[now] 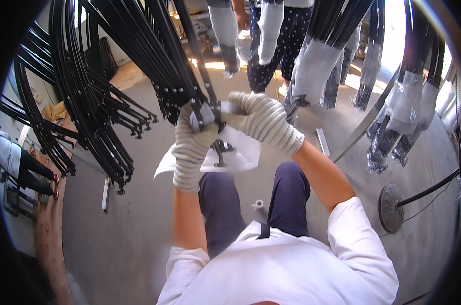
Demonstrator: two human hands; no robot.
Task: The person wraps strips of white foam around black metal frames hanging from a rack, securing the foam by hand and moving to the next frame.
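In front of me hangs a bundle of long black metal bars (157,56), their lower ends carrying brackets and small bolts. My left hand (192,147), in a striped white glove, is closed round the end of one bar, with a white patch of wrapping showing between thumb and fingers. Just right of it, my right hand (263,119), gloved the same way, has its fingers closed at the bar's side. A small pale piece by its fingertips is blurred, so I cannot make out its kind. Below both hands hangs a thin white sheet (244,152), with black bar ends in front of it.
More black bars (70,86) hang at left. Bars with ends wrapped in white and clear film (317,66) hang at right. Another person in dotted trousers (263,66) stands behind them; someone else (29,165) is far left. A round metal base (391,207) stands at right.
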